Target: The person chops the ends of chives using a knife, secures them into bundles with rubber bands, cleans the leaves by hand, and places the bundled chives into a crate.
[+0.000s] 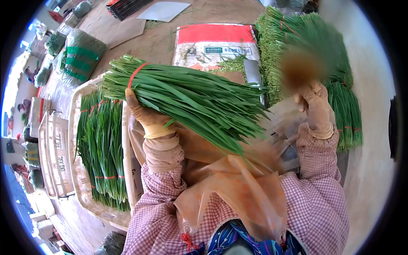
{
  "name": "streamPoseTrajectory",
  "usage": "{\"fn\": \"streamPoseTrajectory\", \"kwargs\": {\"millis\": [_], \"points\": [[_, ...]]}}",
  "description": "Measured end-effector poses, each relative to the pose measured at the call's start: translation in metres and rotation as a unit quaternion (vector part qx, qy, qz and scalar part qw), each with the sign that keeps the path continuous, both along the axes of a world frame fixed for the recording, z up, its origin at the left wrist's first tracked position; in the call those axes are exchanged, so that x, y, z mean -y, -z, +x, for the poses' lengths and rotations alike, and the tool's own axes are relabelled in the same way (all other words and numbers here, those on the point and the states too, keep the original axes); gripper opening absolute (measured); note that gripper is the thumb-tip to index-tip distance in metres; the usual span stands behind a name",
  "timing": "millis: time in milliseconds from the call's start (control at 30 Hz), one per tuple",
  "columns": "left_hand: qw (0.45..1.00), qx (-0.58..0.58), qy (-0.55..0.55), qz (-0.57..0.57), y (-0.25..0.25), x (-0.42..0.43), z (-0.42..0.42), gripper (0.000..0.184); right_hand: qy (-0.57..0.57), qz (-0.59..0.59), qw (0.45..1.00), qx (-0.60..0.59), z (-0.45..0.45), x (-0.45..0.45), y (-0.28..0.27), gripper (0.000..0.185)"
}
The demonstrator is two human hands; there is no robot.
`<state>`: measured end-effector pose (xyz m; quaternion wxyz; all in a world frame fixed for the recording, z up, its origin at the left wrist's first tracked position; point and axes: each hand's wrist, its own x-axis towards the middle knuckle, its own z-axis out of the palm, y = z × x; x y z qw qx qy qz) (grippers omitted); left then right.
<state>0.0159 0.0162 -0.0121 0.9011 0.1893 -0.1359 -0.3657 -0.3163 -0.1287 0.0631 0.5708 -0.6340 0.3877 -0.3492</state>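
My gloved left hand (pixel 146 112) is closed round the stem end of a bundle of garlic chives (pixel 191 97), tied with a red band near the cut ends. The bundle lies slanted across the front of me, its leaf tips pointing right. My gloved right hand (pixel 316 104) is raised at the right with its fingers curled. Above it shows a smeared shape (pixel 299 70), brown below and dark green above, too blurred to name. Stacked banded chives (pixel 272 55) lie beyond and beside this hand. A grey metal blade (pixel 252 73) lies between the two hands, near trimmed bits.
A pale crate (pixel 126 148) at my left holds several banded chive bundles (pixel 104 144). A red and white printed sack (pixel 214 36) lies ahead. A wrapped bale with green tape (pixel 80 55) and white boxes (pixel 54 148) stand farther left. A black crate (pixel 123 7) is at the back.
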Motion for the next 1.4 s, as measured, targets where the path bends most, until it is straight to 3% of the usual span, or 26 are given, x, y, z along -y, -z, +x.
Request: {"fn": "streamPoseTrajectory", "kwargs": {"millis": [67, 233, 333, 367, 400, 467, 500, 533, 600, 633, 667, 767, 800, 867, 900, 967, 1067, 1100, 1200, 1233, 1300, 1400], "points": [[1.0, -0.011, 0.003, -0.005, 0.002, 0.001, -0.002, 0.067, -0.021, 0.004, 1.0, 0.021, 0.013, -0.021, -0.01, 0.017], [0.999, 0.007, 0.029, -0.02, -0.002, -0.006, -0.012, 0.069, -0.264, 0.089, 0.956, 0.091, 0.042, -0.053, -0.019, 0.018], [0.988, -0.045, 0.093, -0.114, -0.004, -0.011, -0.011, 0.067, -0.276, 0.125, 0.944, 0.128, 0.055, -0.057, -0.02, 0.018], [0.993, -0.022, 0.075, -0.092, -0.003, -0.012, -0.008, 0.067, -0.281, 0.011, 0.955, 0.091, 0.062, -0.059, -0.018, 0.02], [0.996, 0.002, 0.057, -0.069, -0.003, -0.012, -0.005, 0.068, -0.284, 0.012, 0.954, 0.09, 0.068, -0.062, -0.02, 0.02], [0.994, 0.01, 0.068, -0.084, 0.0, -0.014, -0.007, 0.07, -0.32, -0.295, 0.899, -0.043, 0.079, -0.068, -0.026, 0.025], [0.992, 0.022, 0.072, -0.098, 0.002, -0.013, -0.005, 0.071, -0.262, -0.399, 0.878, -0.034, 0.09, -0.073, -0.019, 0.023], [0.99, 0.034, 0.078, -0.113, 0.003, -0.012, -0.003, 0.073, -0.265, -0.4, 0.877, -0.033, 0.096, -0.075, -0.014, 0.023], [0.996, 0.013, 0.049, -0.08, -0.008, -0.016, -0.014, 0.075, -0.245, -0.5, 0.814, -0.167, 0.104, -0.077, -0.009, 0.018], [0.999, -0.007, 0.02, -0.046, -0.016, -0.016, -0.019, 0.077, -0.244, -0.488, 0.827, -0.137, 0.106, -0.08, -0.01, 0.013], [0.999, 0.048, -0.02, 0.0, -0.02, -0.015, -0.019, 0.081, -0.246, -0.491, 0.826, -0.13, 0.106, -0.085, -0.011, 0.013], [0.988, 0.003, 0.069, -0.138, -0.008, -0.019, 0.002, 0.085, -0.261, -0.425, 0.864, 0.066, 0.105, -0.091, -0.014, 0.014], [0.992, 0.057, 0.037, -0.107, -0.011, -0.016, -0.002, 0.088, -0.262, -0.427, 0.863, 0.071, 0.106, -0.093, -0.014, 0.014], [0.991, 0.108, 0.01, -0.076, -0.015, -0.013, -0.004, 0.09, -0.243, -0.311, 0.898, 0.192, 0.102, -0.096, -0.012, 0.013], [0.99, 0.059, 0.041, -0.118, -0.015, -0.014, -0.004, 0.091, -0.243, -0.3, 0.898, 0.21, 0.095, -0.093, -0.012, 0.014], [0.97, -0.038, 0.111, -0.215, -0.019, -0.015, -0.007, 0.096, -0.125, -0.24, 0.919, 0.287, 0.079, -0.09, -0.01, 0.014], [0.945, -0.015, 0.139, -0.295, -0.014, -0.012, 0.006, 0.099, -0.056, -0.052, 0.923, 0.377, 0.062, -0.069, -0.022, 0.016], [0.935, -0.017, 0.152, -0.321, -0.014, -0.013, 0.007, 0.1, -0.02, -0.254, 0.946, 0.201, 0.07, -0.055, -0.026, 0.019], [0.933, -0.025, 0.201, -0.296, -0.005, -0.011, 0.017, 0.102, -0.039, -0.477, 0.878, 0.015, 0.092, -0.05, -0.039, 0.023], [0.961, -0.014, 0.15, -0.23, -0.011, -0.014, 0.007, 0.101, -0.125, -0.45, 0.88, 0.089, 0.103, -0.054, -0.034, 0.023], [0.966, 0.009, 0.141, -0.216, -0.004, -0.013, 0.006, 0.099, -0.211, -0.413, 0.871, 0.161, 0.125, -0.064, -0.027, 0.022], [0.982, 0.025, 0.08, -0.169, -0.008, -0.012, -0.005, 0.092, -0.216, -0.44, 0.865, 0.105, 0.152, -0.07, -0.017, 0.018]]}}
